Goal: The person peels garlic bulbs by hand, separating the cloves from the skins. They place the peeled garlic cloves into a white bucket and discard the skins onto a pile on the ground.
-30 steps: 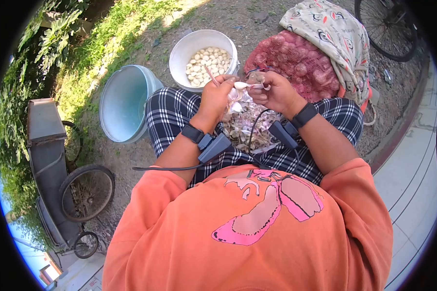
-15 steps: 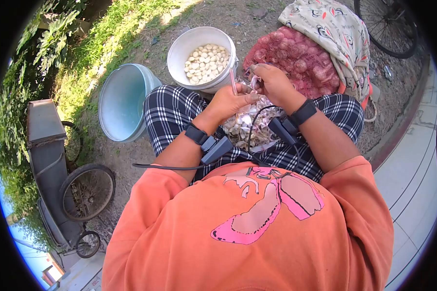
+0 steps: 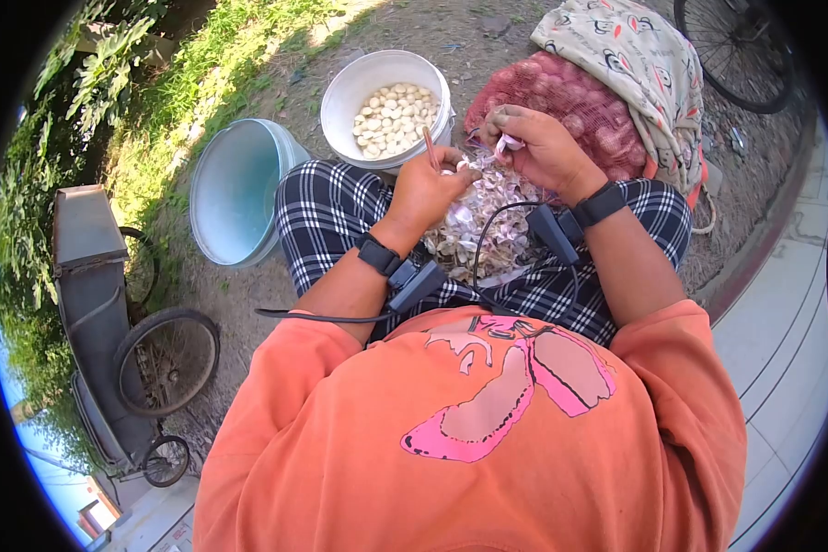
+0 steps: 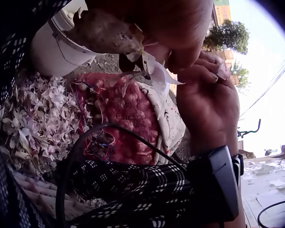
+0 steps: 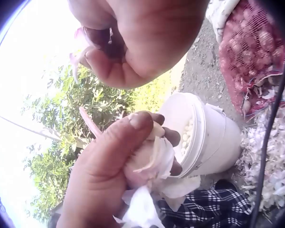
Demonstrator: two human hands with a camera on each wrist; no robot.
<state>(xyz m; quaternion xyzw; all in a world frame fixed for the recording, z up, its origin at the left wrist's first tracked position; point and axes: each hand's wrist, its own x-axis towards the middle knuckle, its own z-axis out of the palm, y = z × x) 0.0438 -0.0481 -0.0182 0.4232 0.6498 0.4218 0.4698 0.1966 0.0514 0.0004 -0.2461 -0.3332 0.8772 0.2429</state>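
Observation:
In the head view my left hand (image 3: 428, 193) grips a partly peeled garlic bulb (image 5: 147, 164), its papery skin hanging loose in the right wrist view. A thin pinkish stick (image 3: 430, 147) pokes up out of the same hand. A pale clove (image 5: 157, 130) shows by the left thumb tip. To the right and apart from it, my right hand (image 3: 547, 152) pinches a pinkish-white piece of garlic skin (image 3: 509, 143) between thumb and fingers. Beneath both hands, a heap of garlic skins (image 3: 483, 221) lies between the knees.
A white bucket (image 3: 333, 120) with peeled cloves stands ahead of the left knee. Left of it is a pale blue bucket (image 3: 213, 198). A red mesh sack of garlic (image 3: 561, 97), partly covered by a printed cloth (image 3: 616, 55), lies ahead on the right. Cables (image 3: 478, 253) run from the wrist cameras.
The hands came together with the peeled clove between them, then moved apart. The right hand has drawn back to the right with a piece of skin; the left still grips the bulb and stick.

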